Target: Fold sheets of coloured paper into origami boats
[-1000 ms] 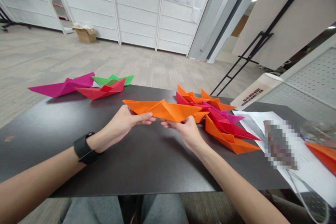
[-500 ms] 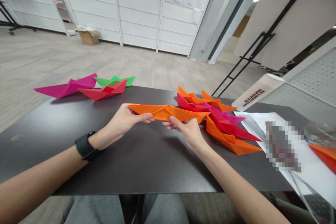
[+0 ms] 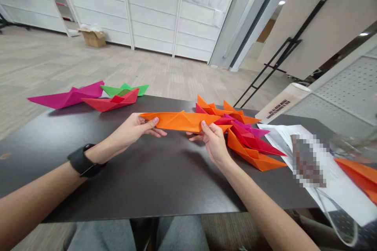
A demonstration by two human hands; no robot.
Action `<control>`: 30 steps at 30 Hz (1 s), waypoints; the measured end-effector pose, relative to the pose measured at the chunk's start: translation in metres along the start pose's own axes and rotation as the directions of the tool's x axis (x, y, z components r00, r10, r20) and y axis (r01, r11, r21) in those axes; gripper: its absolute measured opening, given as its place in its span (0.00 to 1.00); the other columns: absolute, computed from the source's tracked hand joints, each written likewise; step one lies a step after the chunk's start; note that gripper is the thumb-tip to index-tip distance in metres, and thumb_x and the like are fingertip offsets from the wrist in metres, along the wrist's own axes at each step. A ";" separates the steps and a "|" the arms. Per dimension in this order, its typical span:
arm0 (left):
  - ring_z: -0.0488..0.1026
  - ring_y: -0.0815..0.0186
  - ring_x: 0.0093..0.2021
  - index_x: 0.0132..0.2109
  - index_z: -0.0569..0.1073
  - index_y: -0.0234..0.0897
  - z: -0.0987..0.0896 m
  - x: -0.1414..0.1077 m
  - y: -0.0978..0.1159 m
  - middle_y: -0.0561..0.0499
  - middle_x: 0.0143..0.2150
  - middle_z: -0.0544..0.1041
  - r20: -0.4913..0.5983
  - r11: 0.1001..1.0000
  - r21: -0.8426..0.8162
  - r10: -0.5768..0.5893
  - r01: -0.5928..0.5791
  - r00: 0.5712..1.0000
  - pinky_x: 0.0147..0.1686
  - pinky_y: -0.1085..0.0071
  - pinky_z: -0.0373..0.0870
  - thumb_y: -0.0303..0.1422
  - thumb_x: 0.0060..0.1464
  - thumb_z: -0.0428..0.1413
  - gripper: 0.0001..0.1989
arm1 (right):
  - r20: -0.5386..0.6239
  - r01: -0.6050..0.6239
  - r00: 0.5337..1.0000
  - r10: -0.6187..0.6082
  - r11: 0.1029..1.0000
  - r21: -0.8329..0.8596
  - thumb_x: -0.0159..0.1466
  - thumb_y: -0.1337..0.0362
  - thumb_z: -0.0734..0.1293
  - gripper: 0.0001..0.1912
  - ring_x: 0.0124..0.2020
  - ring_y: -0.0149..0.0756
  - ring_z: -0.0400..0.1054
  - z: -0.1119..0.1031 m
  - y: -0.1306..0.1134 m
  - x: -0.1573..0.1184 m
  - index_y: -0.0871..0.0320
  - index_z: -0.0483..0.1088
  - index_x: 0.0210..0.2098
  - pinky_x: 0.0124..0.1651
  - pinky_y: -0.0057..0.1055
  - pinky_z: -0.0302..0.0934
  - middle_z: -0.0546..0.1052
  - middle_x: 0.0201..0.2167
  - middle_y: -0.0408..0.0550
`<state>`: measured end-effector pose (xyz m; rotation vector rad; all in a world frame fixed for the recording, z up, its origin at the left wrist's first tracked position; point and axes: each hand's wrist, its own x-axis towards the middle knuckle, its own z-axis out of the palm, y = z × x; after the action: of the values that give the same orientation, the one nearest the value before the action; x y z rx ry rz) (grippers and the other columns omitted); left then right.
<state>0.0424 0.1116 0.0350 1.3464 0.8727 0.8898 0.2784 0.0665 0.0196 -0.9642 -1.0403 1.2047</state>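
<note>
An orange folded paper boat [image 3: 179, 121] is held up level above the dark table [image 3: 141, 184]. My left hand [image 3: 140, 125] pinches its left end, thumb in front and fingers behind. My right hand [image 3: 213, 139] grips it toward its right end, thumb on the front side. Just beyond my right hand lies a group of folded boats: a red one [image 3: 256, 141], a magenta one [image 3: 250, 128] and several orange ones, the nearest orange boat [image 3: 255, 157] among them.
At the far left edge stand a magenta boat [image 3: 67, 96], a red boat [image 3: 113, 101] and a green boat [image 3: 138, 89]. Papers [image 3: 338, 180], a white cylinder [image 3: 284, 102] and another orange boat [image 3: 361, 174] are on the right. A cardboard box [image 3: 92, 38] sits on the floor.
My hands have moved slightly apart along the orange boat, the left one going left. The boat's front side now faces me more. The view has shifted a little.
</note>
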 end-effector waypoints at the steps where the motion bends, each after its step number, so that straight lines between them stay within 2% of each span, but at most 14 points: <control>1: 0.82 0.53 0.32 0.36 0.80 0.30 -0.001 0.000 0.001 0.37 0.31 0.83 0.005 1.000 0.024 0.002 -0.002 1.000 0.33 0.63 0.78 0.48 0.49 0.65 0.22 | 0.000 -0.002 1.000 0.002 1.000 0.002 0.57 0.46 0.73 0.19 0.32 0.42 0.79 0.000 0.000 0.000 0.57 0.74 0.34 0.27 0.33 0.75 0.81 0.33 0.47; 4: 0.81 0.54 0.31 0.35 0.81 0.33 -0.004 0.001 0.001 0.39 0.30 0.83 0.015 0.996 0.083 0.032 -0.033 0.999 0.30 0.65 0.76 0.49 0.49 0.64 0.21 | -0.014 -0.024 1.000 0.024 1.000 0.011 0.57 0.46 0.72 0.20 0.31 0.42 0.78 -0.001 -0.001 0.000 0.56 0.72 0.35 0.26 0.33 0.74 0.80 0.33 0.46; 8: 0.79 0.53 0.31 0.25 0.79 0.37 -0.013 0.002 0.003 0.41 0.29 0.83 0.022 0.982 0.172 0.073 -0.076 0.997 0.32 0.63 0.76 0.48 0.48 0.64 0.18 | -0.046 -0.036 0.998 0.037 0.999 0.009 0.58 0.44 0.70 0.21 0.28 0.40 0.78 -0.002 -0.003 0.001 0.57 0.71 0.34 0.23 0.32 0.73 0.80 0.31 0.47; 10: 0.79 0.53 0.30 0.23 0.78 0.37 -0.016 0.002 0.005 0.41 0.27 0.82 0.015 0.987 0.151 0.058 -0.060 0.998 0.33 0.62 0.75 0.48 0.48 0.64 0.18 | -0.045 -0.021 0.999 0.021 1.000 0.002 0.58 0.45 0.70 0.21 0.28 0.39 0.77 -0.003 -0.004 0.002 0.57 0.70 0.33 0.23 0.31 0.73 0.80 0.31 0.46; 14: 0.79 0.55 0.30 0.30 0.81 0.34 -0.017 0.003 0.006 0.41 0.29 0.82 -0.036 0.999 -0.017 0.050 -0.050 0.998 0.28 0.66 0.74 0.46 0.49 0.63 0.17 | -0.064 0.000 0.998 -0.001 1.000 -0.015 0.57 0.46 0.71 0.20 0.28 0.38 0.78 -0.005 -0.004 0.002 0.55 0.66 0.31 0.21 0.28 0.71 0.78 0.27 0.43; 16: 0.79 0.56 0.30 0.32 0.80 0.32 -0.016 0.004 0.004 0.40 0.29 0.82 -0.019 0.997 -0.049 0.063 -0.064 0.998 0.27 0.67 0.74 0.46 0.51 0.63 0.17 | -0.066 -0.004 0.998 0.002 1.000 -0.022 0.58 0.46 0.70 0.19 0.28 0.39 0.78 -0.007 -0.004 0.002 0.55 0.65 0.31 0.21 0.28 0.71 0.78 0.27 0.44; 19: 0.79 0.57 0.31 0.36 0.78 0.31 -0.012 0.005 0.001 0.41 0.31 0.81 -0.004 0.995 -0.035 0.094 -0.094 0.996 0.28 0.67 0.74 0.46 0.53 0.61 0.19 | -0.065 0.029 0.997 -0.033 0.998 -0.057 0.60 0.47 0.68 0.18 0.29 0.39 0.78 -0.009 -0.003 0.005 0.55 0.66 0.32 0.21 0.28 0.71 0.78 0.29 0.45; 22: 0.78 0.60 0.32 0.41 0.75 0.32 -0.007 0.006 -0.001 0.44 0.36 0.81 -0.041 0.989 0.065 0.139 -0.136 0.989 0.32 0.66 0.76 0.43 0.52 0.63 0.18 | -0.045 0.089 0.994 -0.098 0.980 -0.179 0.61 0.49 0.67 0.16 0.29 0.37 0.76 -0.011 -0.005 0.007 0.56 0.67 0.33 0.22 0.26 0.71 0.76 0.26 0.43; 24: 0.78 0.61 0.34 0.44 0.74 0.33 -0.003 0.005 -0.002 0.46 0.39 0.80 -0.033 0.979 0.131 0.162 -0.156 0.986 0.34 0.66 0.76 0.40 0.48 0.65 0.19 | -0.013 0.118 0.992 -0.125 0.957 -0.266 0.62 0.52 0.67 0.15 0.30 0.36 0.76 -0.014 -0.009 0.002 0.55 0.67 0.40 0.22 0.26 0.71 0.75 0.28 0.42; 27: 0.78 0.61 0.36 0.50 0.69 0.37 0.003 0.003 -0.007 0.47 0.44 0.78 0.025 0.971 0.172 0.163 -0.165 0.986 0.36 0.65 0.77 0.39 0.46 0.66 0.25 | 0.004 0.151 0.987 -0.163 0.907 -0.394 0.61 0.57 0.69 0.27 0.35 0.37 0.76 -0.023 -0.014 -0.018 0.51 0.59 0.57 0.26 0.27 0.72 0.77 0.36 0.44; 29: 0.79 0.60 0.37 0.53 0.66 0.38 0.009 0.000 -0.012 0.47 0.43 0.79 0.074 0.955 0.243 0.157 -0.171 0.985 0.39 0.64 0.76 0.39 0.48 0.66 0.28 | -0.013 0.177 0.976 -0.216 0.832 -0.526 0.61 0.60 0.70 0.35 0.37 0.37 0.75 -0.032 -0.015 -0.038 0.49 0.53 0.63 0.30 0.30 0.72 0.77 0.40 0.45; 30: 0.80 0.59 0.38 0.55 0.65 0.39 0.013 -0.002 -0.014 0.47 0.42 0.80 0.096 0.936 0.299 0.164 -0.186 0.982 0.41 0.64 0.76 0.39 0.48 0.65 0.29 | -0.017 0.186 0.969 -0.245 0.779 -0.598 0.61 0.62 0.69 0.35 0.36 0.37 0.75 -0.036 -0.015 -0.048 0.48 0.54 0.64 0.32 0.31 0.72 0.77 0.39 0.45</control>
<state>0.0537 0.1040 0.0218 1.7376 0.8710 0.8610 0.3144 0.0160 0.0199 -1.3241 -1.4518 0.6287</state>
